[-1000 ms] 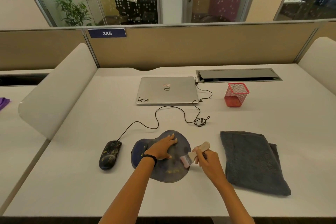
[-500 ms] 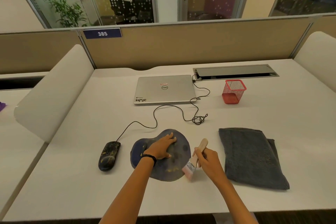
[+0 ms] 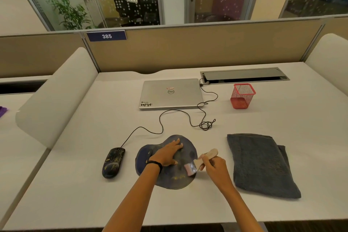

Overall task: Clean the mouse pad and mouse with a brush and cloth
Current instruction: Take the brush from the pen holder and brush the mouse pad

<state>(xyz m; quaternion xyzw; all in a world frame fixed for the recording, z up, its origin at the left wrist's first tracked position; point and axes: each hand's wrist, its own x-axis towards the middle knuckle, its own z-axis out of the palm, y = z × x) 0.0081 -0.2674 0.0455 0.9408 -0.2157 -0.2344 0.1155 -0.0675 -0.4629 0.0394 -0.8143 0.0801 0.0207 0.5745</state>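
A dark blue mouse pad (image 3: pixel 172 180) with yellowish specks lies on the white desk in front of me. My left hand (image 3: pixel 167 154) presses flat on its middle with straight fingers. My right hand (image 3: pixel 213 165) grips the wooden handle of a small paint brush (image 3: pixel 199 161), whose pale bristles touch the pad's right edge. A black wired mouse (image 3: pixel 113 162), flecked with dirt, sits left of the pad. A folded grey cloth (image 3: pixel 261 164) lies to the right.
A shut silver laptop (image 3: pixel 171 93) sits further back, with the mouse cable (image 3: pixel 162 122) looping in front of it. A red mesh pen holder (image 3: pixel 243 96) stands right of the laptop. White side dividers flank the desk (image 3: pixel 75 194).
The brush has moved up from the pad's lower right edge onto the pad's right side. My left hand has stayed pressed on the pad.
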